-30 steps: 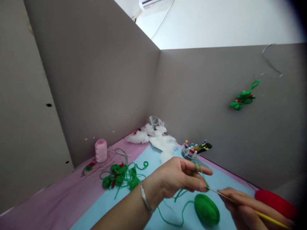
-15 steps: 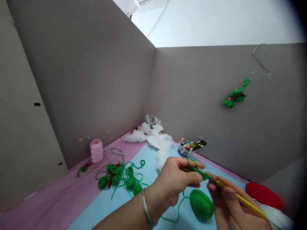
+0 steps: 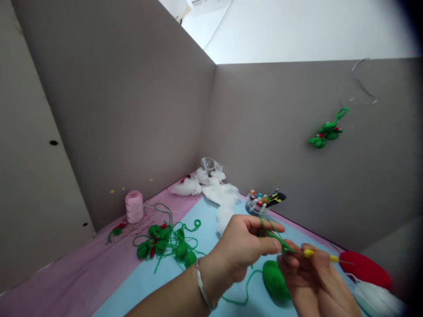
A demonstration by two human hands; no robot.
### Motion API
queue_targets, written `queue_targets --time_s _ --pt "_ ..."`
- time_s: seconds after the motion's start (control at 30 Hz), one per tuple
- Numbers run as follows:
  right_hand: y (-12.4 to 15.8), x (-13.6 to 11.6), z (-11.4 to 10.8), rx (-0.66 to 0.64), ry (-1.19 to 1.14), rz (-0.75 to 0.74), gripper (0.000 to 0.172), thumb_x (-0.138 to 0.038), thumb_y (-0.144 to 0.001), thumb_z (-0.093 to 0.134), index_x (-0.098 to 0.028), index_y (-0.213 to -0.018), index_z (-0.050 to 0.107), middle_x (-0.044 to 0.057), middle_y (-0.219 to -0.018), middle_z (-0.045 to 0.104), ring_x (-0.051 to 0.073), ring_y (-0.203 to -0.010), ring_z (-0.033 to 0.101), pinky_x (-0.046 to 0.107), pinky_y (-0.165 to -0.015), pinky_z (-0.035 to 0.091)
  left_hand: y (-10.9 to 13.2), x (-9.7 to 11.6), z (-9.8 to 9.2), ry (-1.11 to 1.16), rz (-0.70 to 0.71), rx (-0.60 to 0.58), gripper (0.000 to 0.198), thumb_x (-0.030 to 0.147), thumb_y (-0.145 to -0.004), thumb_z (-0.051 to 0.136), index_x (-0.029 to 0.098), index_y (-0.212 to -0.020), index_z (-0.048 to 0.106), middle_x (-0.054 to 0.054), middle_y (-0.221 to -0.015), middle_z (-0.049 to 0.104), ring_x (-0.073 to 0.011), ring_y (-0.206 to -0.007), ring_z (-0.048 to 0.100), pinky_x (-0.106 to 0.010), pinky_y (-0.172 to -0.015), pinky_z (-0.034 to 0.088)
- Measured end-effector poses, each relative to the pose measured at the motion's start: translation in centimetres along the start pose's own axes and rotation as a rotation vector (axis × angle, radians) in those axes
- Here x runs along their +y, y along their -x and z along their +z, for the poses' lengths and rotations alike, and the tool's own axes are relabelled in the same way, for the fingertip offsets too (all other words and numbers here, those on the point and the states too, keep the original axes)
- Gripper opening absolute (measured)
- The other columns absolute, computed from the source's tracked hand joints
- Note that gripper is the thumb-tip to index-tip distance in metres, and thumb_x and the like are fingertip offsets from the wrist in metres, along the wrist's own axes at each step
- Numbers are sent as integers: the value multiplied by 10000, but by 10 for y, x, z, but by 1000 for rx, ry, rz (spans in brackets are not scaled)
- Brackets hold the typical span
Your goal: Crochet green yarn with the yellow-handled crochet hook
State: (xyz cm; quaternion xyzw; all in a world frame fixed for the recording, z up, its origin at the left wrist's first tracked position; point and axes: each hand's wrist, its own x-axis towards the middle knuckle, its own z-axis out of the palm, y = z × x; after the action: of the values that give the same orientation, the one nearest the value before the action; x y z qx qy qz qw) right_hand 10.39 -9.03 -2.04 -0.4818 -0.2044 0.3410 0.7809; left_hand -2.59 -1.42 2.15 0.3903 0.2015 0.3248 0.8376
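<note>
My left hand (image 3: 246,244) pinches a small piece of green crochet work (image 3: 279,241) between thumb and fingers, with green yarn looped over its index finger. My right hand (image 3: 313,277) is closed round a yellow-handled crochet hook (image 3: 309,253), whose thin metal tip points left into the crochet work. The fingertips of both hands nearly meet at the stitches. Below them lies a green yarn ball (image 3: 275,279), partly covered by my right hand. A strand of yarn curls on the blue mat to its left.
Left on the table are finished green-and-red crochet pieces (image 3: 157,240) with tangled yarn and a pink thread spool (image 3: 134,207). White stuffing (image 3: 220,193) lies behind. A clear tool cup (image 3: 254,204) stands near the wall. Red yarn (image 3: 365,269) and white yarn (image 3: 376,297) lie at right.
My right hand has turned the hook from a steep slant to nearly level, and its fingers have moved up against the stitches. My left hand keeps its hold.
</note>
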Motion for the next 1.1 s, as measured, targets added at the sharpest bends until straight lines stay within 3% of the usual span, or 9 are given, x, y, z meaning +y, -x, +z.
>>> queue_targets --time_s 0.27,0.43,0.63,0.97,1.1 --pt "3 8 -10 -56 45 -387 393 -520 -646 876 -222 -789 663 93 -792 769 173 -523 664 288 -500 553 0 -3 1 -54 31 4 327 97 -491 757 101 -818 745 27 -611 613 -64 -587 519 -227 -637 390" --pt "9 11 -5 -8 89 -598 313 -463 -752 832 -208 -843 674 25 -807 771 145 -601 703 238 -583 554 0 -4 0 -139 61 31 328 54 -579 702 91 -902 748 24 -638 604 -66 -602 520 -230 -637 389" --pt "16 10 3 29 156 -646 288 -455 -775 815 -207 -829 680 5 -815 764 126 -575 671 252 -577 528 0 -6 1 -229 98 45 318 48 -642 682 88 -950 755 18 -676 584 -63 -602 483 -229 -613 363" --pt "-8 13 -28 76 350 -752 374 -570 -713 795 -219 -722 667 55 -639 696 261 -563 679 386 -506 540 1 -3 3 -350 107 77 326 46 -692 650 87 -995 763 20 -657 552 -76 -608 460 -242 -634 382" --pt "-8 15 -28 123 374 -755 361 -565 -715 792 -227 -736 667 44 -633 700 237 -497 655 366 -461 531 1 -4 2 -355 111 79 326 58 -685 651 100 -987 767 22 -658 551 -73 -596 451 -235 -612 371"
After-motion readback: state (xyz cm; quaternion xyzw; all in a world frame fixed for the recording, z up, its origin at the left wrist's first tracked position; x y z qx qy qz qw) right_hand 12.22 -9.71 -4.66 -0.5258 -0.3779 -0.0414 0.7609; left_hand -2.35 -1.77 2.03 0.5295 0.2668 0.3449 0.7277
